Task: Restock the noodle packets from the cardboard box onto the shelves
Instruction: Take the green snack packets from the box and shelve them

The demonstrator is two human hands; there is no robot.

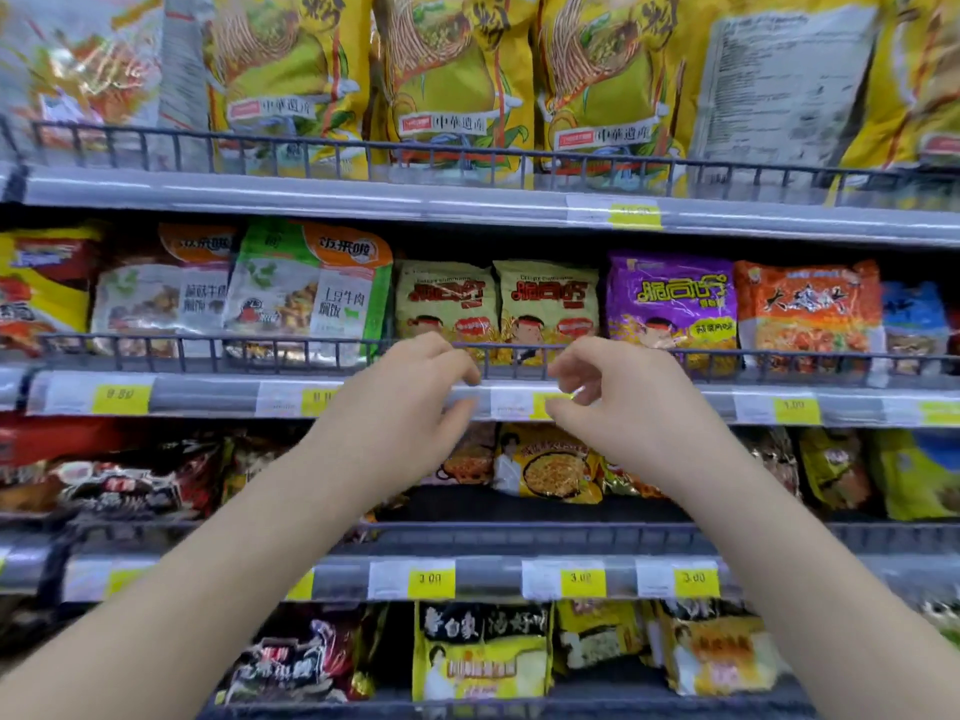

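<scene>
Head view: both hands are up at the middle shelf's wire rail [208, 350], left hand [415, 387] and right hand [623, 392] near each other. Each grip is narrow, fingers loosely curled, holding nothing. Just behind the rail stand two pale green crispy noodle packets [444, 298], upright and side by side, w/ a purple packet [670, 304] to their right. The cardboard box isn't in view, so no fresh stock shows. Likely step: facing up these pkts. To do it well, reach fingertips over the rail, not thru it. Nudge both pkts fwd till they lean on the rail, fronts out, lined up above the price tag [511, 402]. Press lightly, since contents prob. brittle.
</scene>
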